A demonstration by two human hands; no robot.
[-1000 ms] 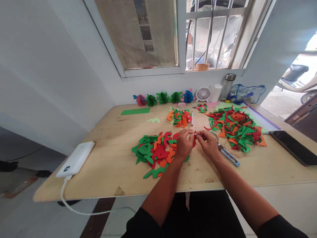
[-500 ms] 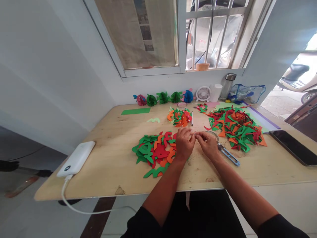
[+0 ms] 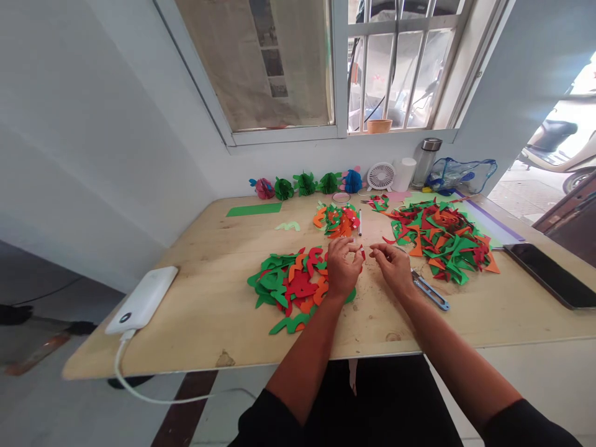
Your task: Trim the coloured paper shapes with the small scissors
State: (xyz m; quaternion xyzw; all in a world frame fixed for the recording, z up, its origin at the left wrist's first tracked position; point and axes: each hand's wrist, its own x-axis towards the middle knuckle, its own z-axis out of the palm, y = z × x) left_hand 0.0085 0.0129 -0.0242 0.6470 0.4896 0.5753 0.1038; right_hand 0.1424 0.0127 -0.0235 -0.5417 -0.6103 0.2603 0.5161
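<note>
My left hand [image 3: 343,268] pinches a small red paper piece [image 3: 362,251] at its fingertips, beside a heap of red, green and orange cut paper shapes [image 3: 298,284]. A short gap to the right, my right hand [image 3: 392,266] has thumb and fingertips pressed together; whatever they hold is too small to make out. Just right of it lies a blue-handled cutter or snips [image 3: 431,292] on the wooden table [image 3: 195,316]. A smaller pile of cut shapes [image 3: 339,220] and a pen [image 3: 360,222] are beyond my hands.
Paper scraps [image 3: 449,239] are heaped at the right, near a black phone [image 3: 554,273]. Along the wall stand folded paper figures [image 3: 306,184], a small fan [image 3: 381,176] and a glass bottle [image 3: 426,162]. At the left edge lies a white power bank [image 3: 142,300].
My hands have come apart slightly from their joined fingertips. The red piece now shows at my left fingertips. The view has shifted a little.
</note>
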